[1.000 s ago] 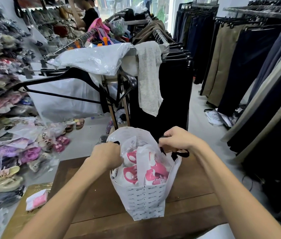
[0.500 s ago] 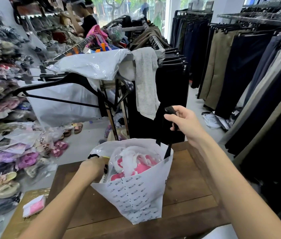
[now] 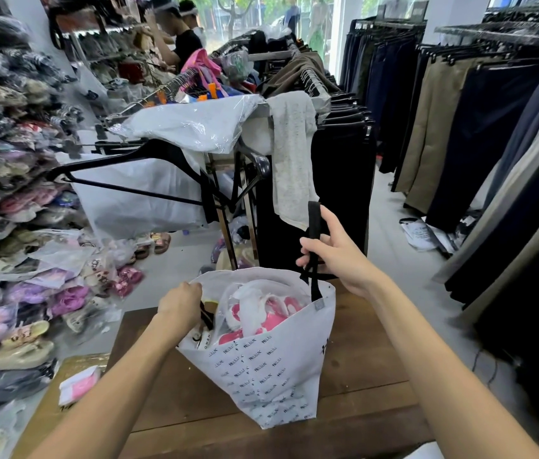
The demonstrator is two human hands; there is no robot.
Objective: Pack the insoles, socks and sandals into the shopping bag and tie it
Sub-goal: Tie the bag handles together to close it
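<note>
The white printed shopping bag (image 3: 261, 369) sits tilted on the wooden bench (image 3: 360, 376), pink sandals inside. The right hand (image 3: 337, 253) has lifted its black strap (image 3: 313, 226) clear (grip clamped); the left hand (image 3: 180, 301) clutches the other strap, so tying can begin.

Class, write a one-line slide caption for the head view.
Right hand lifts a black strap while left hand grips the shopping bag rim, pink sandals inside.
</note>
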